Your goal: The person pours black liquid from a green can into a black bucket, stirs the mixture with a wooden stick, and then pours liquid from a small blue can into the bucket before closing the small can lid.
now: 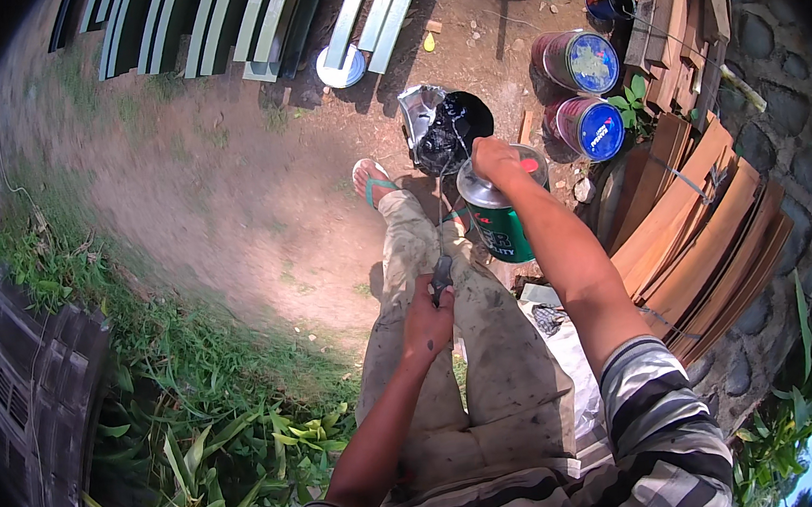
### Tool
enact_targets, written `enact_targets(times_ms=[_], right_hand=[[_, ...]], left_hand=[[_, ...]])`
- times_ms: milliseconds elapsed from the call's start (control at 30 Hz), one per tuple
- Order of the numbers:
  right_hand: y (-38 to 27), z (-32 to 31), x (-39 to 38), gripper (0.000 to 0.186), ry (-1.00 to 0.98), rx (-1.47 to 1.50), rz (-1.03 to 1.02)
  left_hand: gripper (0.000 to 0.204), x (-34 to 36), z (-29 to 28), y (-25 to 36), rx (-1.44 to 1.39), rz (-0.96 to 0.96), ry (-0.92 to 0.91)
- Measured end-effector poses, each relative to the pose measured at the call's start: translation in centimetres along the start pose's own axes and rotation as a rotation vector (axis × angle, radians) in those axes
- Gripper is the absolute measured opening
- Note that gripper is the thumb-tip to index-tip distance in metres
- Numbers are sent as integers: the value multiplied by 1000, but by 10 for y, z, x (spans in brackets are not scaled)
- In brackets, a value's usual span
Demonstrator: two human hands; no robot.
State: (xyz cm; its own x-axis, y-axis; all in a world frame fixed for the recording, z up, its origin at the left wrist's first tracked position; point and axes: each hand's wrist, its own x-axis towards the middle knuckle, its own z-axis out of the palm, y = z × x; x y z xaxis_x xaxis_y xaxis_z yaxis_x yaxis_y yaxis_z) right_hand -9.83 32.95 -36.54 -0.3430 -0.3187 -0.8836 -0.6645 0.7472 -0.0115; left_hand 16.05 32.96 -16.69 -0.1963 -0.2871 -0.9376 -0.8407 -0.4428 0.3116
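Observation:
Low in front of my legs, my left hand (429, 318) is closed around the dark handle of a screwdriver (441, 274). Its long thin shaft points away from me, passing left of a green metal can (502, 236). The can has a silver top and a red cap. Over that top, my right hand (497, 162) is closed and grips the can; the exact hold is partly hidden by the hand. Just beyond the can, a black paint-smeared container (461, 129) sits on the ground beside crumpled silvery sheet (420, 110).
Two paint tins with blue lids (593, 61) and a smaller dark tin (609, 5) stand to the right. Bundled wooden boards (692, 226) lie by a stone wall (765, 146). Painted slats (247, 19) and a white-blue lid (341, 67) are at the far side; plants (191, 460) grow left.

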Motion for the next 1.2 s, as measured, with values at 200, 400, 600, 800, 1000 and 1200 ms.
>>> enact_targets(times_ms=[200, 400, 600, 800, 1000, 1200], right_hand=[[4, 3, 5, 33, 16, 56, 2], [10, 6, 1, 31, 19, 33, 24], [11, 10, -12, 29, 42, 50, -6], [29, 28, -18, 34, 146, 122, 27], [50, 69, -43, 41, 283, 217, 36], [84, 94, -61, 52, 403, 432, 62]], left_hand=[[35, 33, 0, 34, 48, 53, -23], [34, 8, 6, -1, 90, 45, 27], [36, 24, 4, 9, 26, 65, -16], [30, 23, 9, -2, -19, 143, -3], [28, 25, 18, -17, -25, 191, 38], [39, 23, 12, -2, -190, -43, -85]])
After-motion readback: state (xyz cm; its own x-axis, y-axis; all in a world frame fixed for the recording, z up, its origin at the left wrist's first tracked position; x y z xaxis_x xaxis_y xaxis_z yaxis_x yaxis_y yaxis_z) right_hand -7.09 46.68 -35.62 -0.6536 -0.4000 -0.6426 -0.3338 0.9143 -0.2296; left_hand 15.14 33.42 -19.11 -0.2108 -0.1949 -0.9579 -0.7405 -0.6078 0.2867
